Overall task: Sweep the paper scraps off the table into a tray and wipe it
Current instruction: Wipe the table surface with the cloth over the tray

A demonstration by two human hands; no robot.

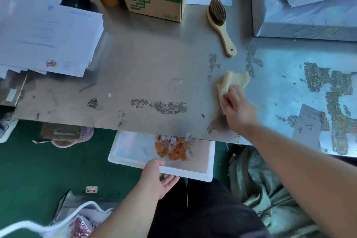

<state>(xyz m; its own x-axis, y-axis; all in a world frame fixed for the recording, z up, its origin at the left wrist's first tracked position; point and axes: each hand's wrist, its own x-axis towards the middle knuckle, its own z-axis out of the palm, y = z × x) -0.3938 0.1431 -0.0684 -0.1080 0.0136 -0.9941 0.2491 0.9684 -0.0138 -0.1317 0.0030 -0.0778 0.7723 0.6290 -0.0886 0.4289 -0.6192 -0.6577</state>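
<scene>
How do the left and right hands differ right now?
The left hand holds the white tray by its near rim; the right hand presses a cream cloth on the table. The left hand is below the table edge, the right hand above it. Both grip something.

We record both forearms bare, entering from the lower edge; the left arm reaches forward and low, the left grip (156, 177) palm-up, thumb over the near rim of the tray (209, 162), fingers beneath it; the right arm extends further, over the bench (154, 60) edge; the right grip (238, 111), knuckles up and fingers curled, holds the cloth (232, 81) down on the surface.
</scene>
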